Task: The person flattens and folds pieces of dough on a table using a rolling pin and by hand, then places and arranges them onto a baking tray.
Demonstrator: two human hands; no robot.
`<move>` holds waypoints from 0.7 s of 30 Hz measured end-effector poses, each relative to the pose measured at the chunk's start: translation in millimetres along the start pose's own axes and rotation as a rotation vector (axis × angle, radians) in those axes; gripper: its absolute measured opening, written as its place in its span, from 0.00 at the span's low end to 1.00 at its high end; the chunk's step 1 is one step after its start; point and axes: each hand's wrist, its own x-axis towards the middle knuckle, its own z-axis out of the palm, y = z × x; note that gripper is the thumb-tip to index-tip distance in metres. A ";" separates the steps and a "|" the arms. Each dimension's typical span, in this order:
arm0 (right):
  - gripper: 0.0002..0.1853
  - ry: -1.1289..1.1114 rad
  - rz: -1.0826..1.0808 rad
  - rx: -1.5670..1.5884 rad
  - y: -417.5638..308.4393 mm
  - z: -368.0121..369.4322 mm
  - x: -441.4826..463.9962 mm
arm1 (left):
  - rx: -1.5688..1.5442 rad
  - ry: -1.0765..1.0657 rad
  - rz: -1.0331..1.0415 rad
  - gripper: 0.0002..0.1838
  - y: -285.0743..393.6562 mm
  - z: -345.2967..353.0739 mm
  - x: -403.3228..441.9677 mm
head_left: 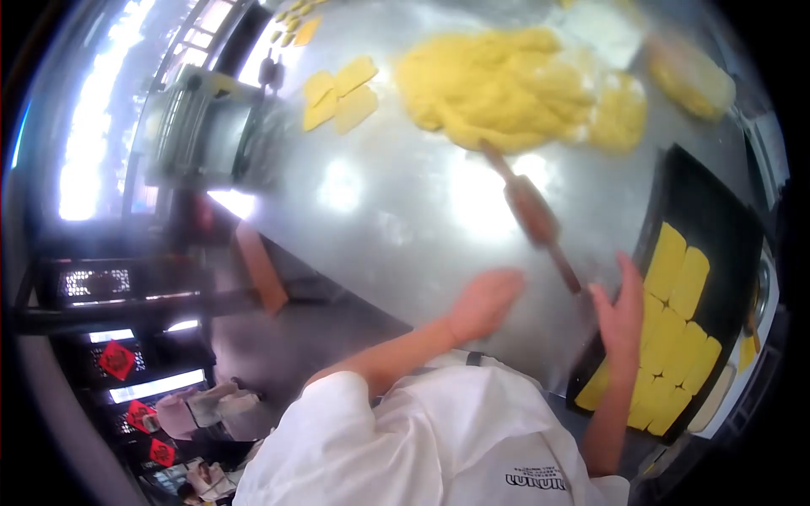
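My left hand [489, 302] is over the metal table, its fingers curled in and slightly blurred; whether it holds anything is hidden. Thumb and fingers spread, my right hand [620, 312] is open beside the near handle of a brown rolling pin [533, 212], apart from it. The pin lies aslant, its far handle reaching a large mound of crumbly yellow dough [498, 84]. To the right, a black tray [709, 202] carries several flat yellow dough pieces [675, 329] in rows. More flat dough pieces [337, 94] lie at the far left of the table.
White flour [603, 34] and a blurred yellow dough block [692, 80] are at the far right of the metal table [380, 228]. A metal machine [207, 126] stands past the left edge. Another person [211, 409] is at the lower left.
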 end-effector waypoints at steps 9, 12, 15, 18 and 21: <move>0.40 0.063 0.057 -0.090 -58.6 146.1 33.0 | 0.113 0.155 -0.058 0.24 -146.5 -94.0 -37.3; 0.40 0.110 0.121 -0.213 -73.7 160.7 38.9 | -0.050 0.458 -0.454 0.18 -214.6 -161.8 -9.3; 0.40 0.191 0.080 -0.270 -68.8 162.8 23.8 | 0.175 0.597 -0.674 0.23 -308.6 -248.2 43.9; 0.40 0.274 -0.020 -0.265 -53.5 169.6 12.7 | 0.335 0.307 -0.784 0.25 -402.7 -305.7 91.4; 0.39 0.328 0.018 -0.348 -54.7 173.3 14.0 | 0.280 0.309 -0.862 0.23 -452.4 -297.5 117.5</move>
